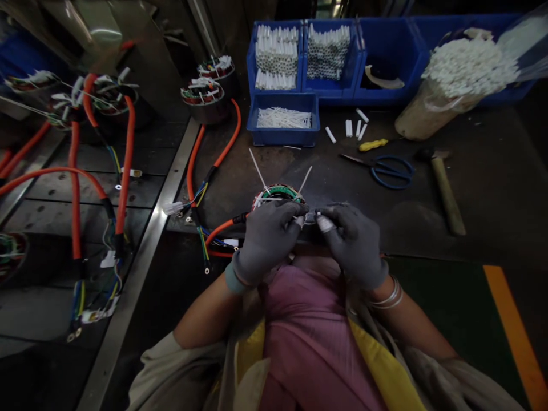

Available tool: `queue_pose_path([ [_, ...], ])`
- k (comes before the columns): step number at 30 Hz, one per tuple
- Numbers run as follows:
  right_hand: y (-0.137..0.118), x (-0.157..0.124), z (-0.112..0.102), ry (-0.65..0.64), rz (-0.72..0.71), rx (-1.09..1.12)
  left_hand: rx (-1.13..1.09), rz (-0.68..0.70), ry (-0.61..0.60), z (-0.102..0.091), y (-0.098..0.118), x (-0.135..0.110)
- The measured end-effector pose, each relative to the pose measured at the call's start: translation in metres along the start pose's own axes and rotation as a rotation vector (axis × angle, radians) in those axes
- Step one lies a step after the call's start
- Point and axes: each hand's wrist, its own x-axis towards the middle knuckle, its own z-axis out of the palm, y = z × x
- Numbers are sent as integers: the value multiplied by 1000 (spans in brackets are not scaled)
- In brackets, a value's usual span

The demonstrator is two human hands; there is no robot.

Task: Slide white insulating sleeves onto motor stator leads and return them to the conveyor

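A round motor stator (pixel 279 193) with green and copper windings sits at the near edge of the dark workbench, thin white strips sticking up from it and an orange cable (pixel 219 229) leading off to its left. My left hand (pixel 268 237), in a grey glove, is closed over the stator's front edge, fingers pinched on a small white piece. My right hand (pixel 353 242), also gloved, is curled beside it, pinching a short white sleeve (pixel 324 222) at the fingertips. The two hands nearly touch.
Blue bins (pixel 325 63) of white tubes line the back, and a smaller blue bin (pixel 283 119) holds thin strips. Blue-handled scissors (pixel 387 170), a hammer (pixel 445 191), a yellow tool (pixel 373 145) and loose white tubes (pixel 349 128) lie to the right. More stators (pixel 205 94) with orange cables stand on the left.
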Motion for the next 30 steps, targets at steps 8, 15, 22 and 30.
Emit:
queue_pose_path([
  [8,-1,3,4,-141,-3,-20,6,-23,-50,-3,0,1],
  [15,-9,47,5,-419,-197,-286,-195,-17,-228,-31,-13,3],
  [22,4,-10,-6,-236,-137,-53,42,211,-349,-47,-33,-1],
  [30,-4,41,10,-73,70,369,191,239,-168,-18,-24,-20],
])
